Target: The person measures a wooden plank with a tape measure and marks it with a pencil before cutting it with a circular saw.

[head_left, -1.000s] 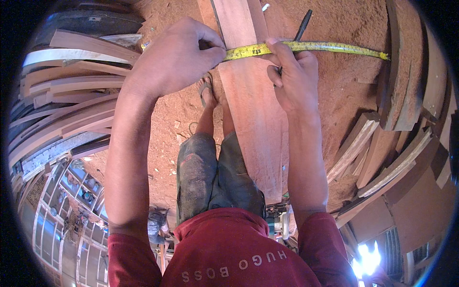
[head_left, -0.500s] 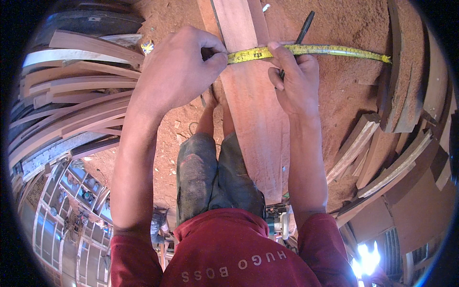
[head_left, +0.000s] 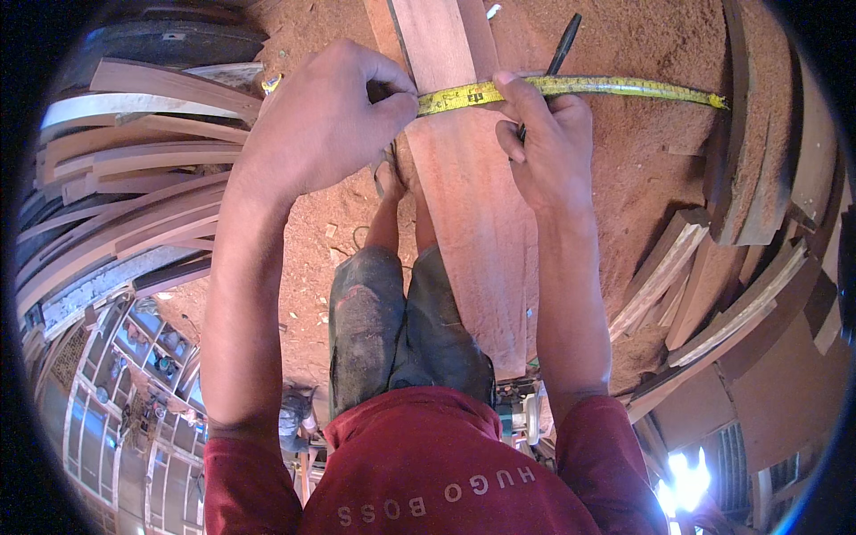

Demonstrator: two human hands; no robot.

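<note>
My left hand (head_left: pixel 325 120) is closed on a yellow tape measure (head_left: pixel 646 86), whose blade lies stretched sideways across a long reddish wooden board (head_left: pixel 473 250). My right hand (head_left: pixel 553 156) holds a black pen (head_left: pixel 563 40) in curled fingers, with its index finger on the blade near the board's right edge. The blade's far end reaches out to the right over sawdust. A small yellow object (head_left: pixel 272 82) shows just left of my left hand, partly hidden by it. A lighter wooden surface (head_left: pixel 435 40) continues above the blade.
Stacked planks (head_left: pixel 134 187) fill the left side; more timber (head_left: pixel 749 134) stands at the right. My sandalled foot (head_left: pixel 388 178) is on sawdust-covered ground (head_left: pixel 316 276) beside the board. Another person (head_left: pixel 294 419) is small at the lower middle-left, near a window frame structure (head_left: pixel 134 392).
Both hands and the tape dipped slightly about half a second ago and are now a little higher again, shifted slightly left. Their hold on tape and pen is the same.
</note>
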